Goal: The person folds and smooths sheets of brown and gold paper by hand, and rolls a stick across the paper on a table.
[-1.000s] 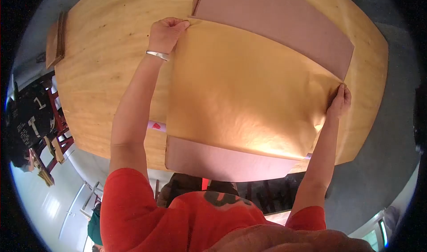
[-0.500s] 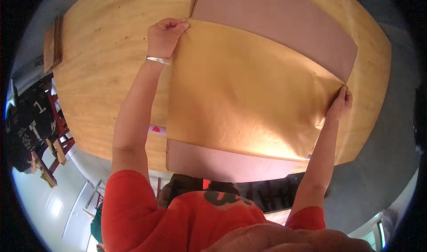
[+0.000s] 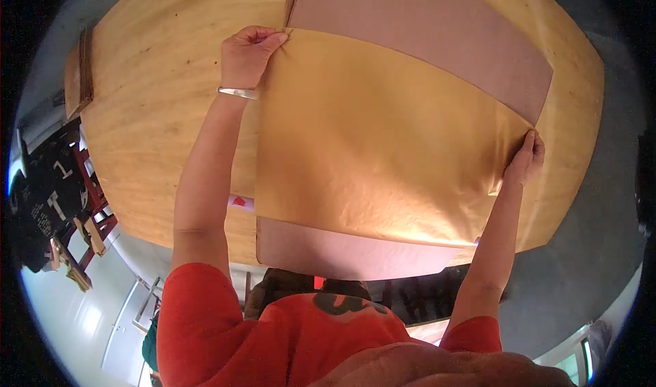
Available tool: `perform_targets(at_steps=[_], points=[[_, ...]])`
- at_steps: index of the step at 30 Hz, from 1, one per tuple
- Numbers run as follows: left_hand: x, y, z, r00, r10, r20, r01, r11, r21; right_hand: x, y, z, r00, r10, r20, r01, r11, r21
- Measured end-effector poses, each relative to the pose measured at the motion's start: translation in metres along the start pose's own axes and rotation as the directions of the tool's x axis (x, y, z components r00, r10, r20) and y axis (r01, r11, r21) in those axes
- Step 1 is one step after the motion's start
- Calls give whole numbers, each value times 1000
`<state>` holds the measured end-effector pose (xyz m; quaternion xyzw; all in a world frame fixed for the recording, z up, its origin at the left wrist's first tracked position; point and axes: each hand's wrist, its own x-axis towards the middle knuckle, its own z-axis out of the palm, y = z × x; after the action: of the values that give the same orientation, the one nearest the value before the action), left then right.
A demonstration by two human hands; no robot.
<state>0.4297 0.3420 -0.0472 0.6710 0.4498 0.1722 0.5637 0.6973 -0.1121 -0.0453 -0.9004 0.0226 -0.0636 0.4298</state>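
Observation:
A shiny gold-coloured sheet (image 3: 369, 141) spreads across the middle of the head view, over a larger mauve board (image 3: 410, 38) that shows beyond its far and near edges. My left hand (image 3: 253, 53) pinches the sheet's far left corner between thumb and fingers. At the far right corner, my right hand (image 3: 526, 156) grips the sheet in the same way. Small creases run through the sheet near the right hand. A pale strip with a red mark (image 3: 240, 202) sticks out beside the sheet's left edge, partly hidden by my left forearm.
Everything lies on a wide wooden table (image 3: 157, 134). A stack of brown board (image 3: 80, 72) sits at its far left edge. Left of the table, dark cloth with white lettering (image 3: 51, 195) hangs on a reddish frame. Part of another person (image 3: 150, 346) shows at lower left.
Both hands keep their hold on the corners. The left hand has shifted very slightly left, and the view has moved a little; the sheet lies nearly as before.

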Motion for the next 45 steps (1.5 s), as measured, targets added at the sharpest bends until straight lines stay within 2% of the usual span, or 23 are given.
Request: perform_targets(at_steps=[3, 6, 8, 9, 11, 14, 16, 17, 18, 19, 20, 22, 24, 26, 29, 34, 36, 41, 43, 45], points=[[-1, 1, 1, 1000, 14, -21, -14, 1000, 16, 0, 1, 1, 998, 69, 15, -70, 993, 92], [2, 0, 1, 1000, -8, -19, 8, 1000, 20, 4, 7, 1, 999, 30, 10, -31, 999, 35], [3, 0, 0, 995, 85, -47, -85, 996, 2, 1, 2, 1, 1000, 18, 0, -18, 999, 30], [1, 3, 1, 995, 85, -45, -85, 996, 2, -2, -1, 1, 1000, 5, -9, -5, 1000, 23], [-3, 13, 3, 999, -14, -45, 15, 1000, 27, -2, -1, 1, 1000, 4, -20, -3, 999, 46], [-1, 12, -1, 1000, 6, -11, -5, 998, 56, 1, 3, 5, 999, 34, -11, -33, 997, 63], [1, 16, -7, 998, 54, 30, -59, 975, 215, 7, 22, 0, 998, 52, 31, -53, 997, 47], [3, 17, -10, 991, 90, 98, -111, 963, 244, 12, 39, -2, 998, -61, -27, 57, 988, -141], [13, 5, -18, 979, 121, 165, -164, 946, 280, 16, 41, -4, 997, -82, -5, 81, 993, -91], [13, 15, -15, 994, 27, 109, -58, 954, 295, 7, 5, -2, 998, -9, -61, 1, 993, -122], [12, 21, -14, 991, 35, 131, -71, 958, 279, -2, -17, 1, 997, 30, -65, -30, 1000, -5], [16, 21, -18, 986, 50, 162, -91, 962, 256, 8, 5, 8, 997, 61, -52, -51, 985, 167], [18, 18, -20, 987, -4, 161, -29, 979, 203, 13, 11, 8, 997, 34, -70, -19, 978, 206], [13, 25, -16, 986, 4, 167, -42, 974, 224, 16, 13, 5, 997, 4, -82, 17, 968, 252], [13, 28, -19, 985, -7, 173, -39, 965, 260, 16, 3, 1, 997, 75, -21, -59, 904, 423], [13, 21, -17, 982, 17, 186, -58, 974, 218, 10, -1, -8, 990, -41, -137, 76, 961, 266], [17, 19, -19, 973, 38, 227, -90, 970, 225, 11, -1, -13, 979, -143, -147, 154, 986, 61], [17, 17, -21, 980, -66, 187, 17, 968, 251, 13, -1, -8, 982, -122, -145, 131, 990, 54], [20, 10, -25, 977, -56, 204, 7, 972, 236, 16, 2, -7, 980, -134, -146, 143, 989, 49], [20, 9, -23, 974, -53, 222, 3, 975, 221, 17, 4, -3, 994, -42, -98, 52, 993, 107]])
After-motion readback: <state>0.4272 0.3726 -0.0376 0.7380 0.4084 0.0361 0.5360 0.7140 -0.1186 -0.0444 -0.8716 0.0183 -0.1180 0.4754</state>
